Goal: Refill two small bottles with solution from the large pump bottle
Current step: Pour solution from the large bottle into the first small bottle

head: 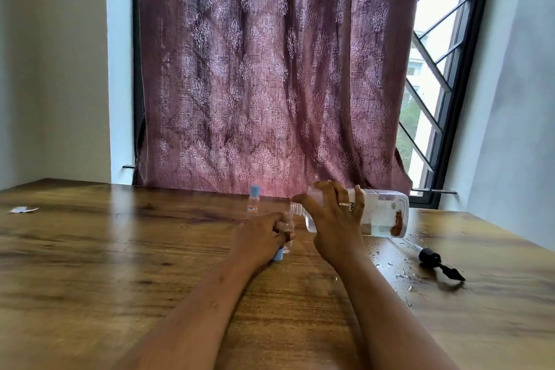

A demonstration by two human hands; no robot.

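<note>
Wooden table (120,249), curtain (270,69) behind; left grip (261,234) holds small bottle (288,218), right grip (336,219) large bottle (384,213).

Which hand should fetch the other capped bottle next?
Likely left: left hand, holding the small open clear bottle, sits nearest the blue-capped clear bottle; right hand grips the tilted large clear bottle.

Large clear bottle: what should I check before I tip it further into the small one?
1. Pump removed from large clear plastic bottle: ok, black pump head lies on wooden table.
2. Small clear bottle uncapped: ok, light blue cap sits under the left hand.
3. Grip of left hand steadies small bottle: ok.
4. Grip of right hand on large bottle: ok.
5. Neck lined up over small mouth: cannot tell.
6. Table dry: not ok, droplets near pump head.
</note>
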